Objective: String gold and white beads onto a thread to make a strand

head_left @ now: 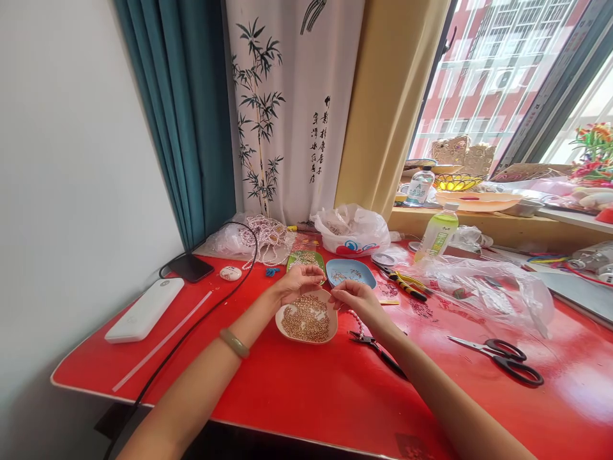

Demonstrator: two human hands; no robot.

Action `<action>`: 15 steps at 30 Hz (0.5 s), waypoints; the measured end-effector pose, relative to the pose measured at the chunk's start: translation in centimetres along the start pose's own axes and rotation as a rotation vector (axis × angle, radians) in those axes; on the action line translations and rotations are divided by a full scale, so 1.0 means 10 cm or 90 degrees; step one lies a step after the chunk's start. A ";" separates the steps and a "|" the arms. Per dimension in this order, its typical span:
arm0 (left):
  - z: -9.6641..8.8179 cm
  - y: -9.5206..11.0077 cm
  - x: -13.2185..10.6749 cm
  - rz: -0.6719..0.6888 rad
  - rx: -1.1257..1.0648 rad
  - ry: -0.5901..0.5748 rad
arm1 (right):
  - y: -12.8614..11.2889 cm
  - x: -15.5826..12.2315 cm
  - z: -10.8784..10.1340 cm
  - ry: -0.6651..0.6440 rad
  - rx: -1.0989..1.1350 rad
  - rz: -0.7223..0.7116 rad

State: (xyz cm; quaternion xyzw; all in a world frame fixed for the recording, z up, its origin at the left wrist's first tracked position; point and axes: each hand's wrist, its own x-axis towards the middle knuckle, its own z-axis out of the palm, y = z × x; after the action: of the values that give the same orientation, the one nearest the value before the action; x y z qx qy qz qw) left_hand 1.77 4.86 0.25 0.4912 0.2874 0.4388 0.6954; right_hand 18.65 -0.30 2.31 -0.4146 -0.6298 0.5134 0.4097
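Observation:
Above a shallow cream dish of small gold beads, both my hands are raised close together, fingertips pinched. My left hand wears a bangle at the wrist; what its fingers hold is too small to make out. My right hand is closed likewise, its fingertips just right of the left ones. A short strand of pink beads shows below the right hand; I cannot tell whether the hand holds it. Black-handled pliers lie under the right forearm. Behind the hands are a green dish and a blue dish, both with beads.
Scissors and yellow-black pliers lie right, near a plastic bag and a drink bottle. Left are a white power bank, a phone and a black cable. Bead strands sit behind.

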 end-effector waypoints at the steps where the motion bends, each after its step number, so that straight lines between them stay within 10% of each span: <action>1: 0.00 0.00 0.00 0.000 -0.006 -0.007 | -0.01 -0.01 0.01 -0.002 -0.003 0.000; 15: 0.00 -0.04 0.01 0.006 -0.021 -0.017 | 0.01 -0.01 0.02 0.000 0.003 0.006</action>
State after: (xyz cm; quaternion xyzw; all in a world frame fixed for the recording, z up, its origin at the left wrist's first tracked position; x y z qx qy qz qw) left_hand 1.97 4.87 -0.11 0.4866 0.2682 0.4403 0.7052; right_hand 18.50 -0.49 2.21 -0.4166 -0.6266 0.5171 0.4081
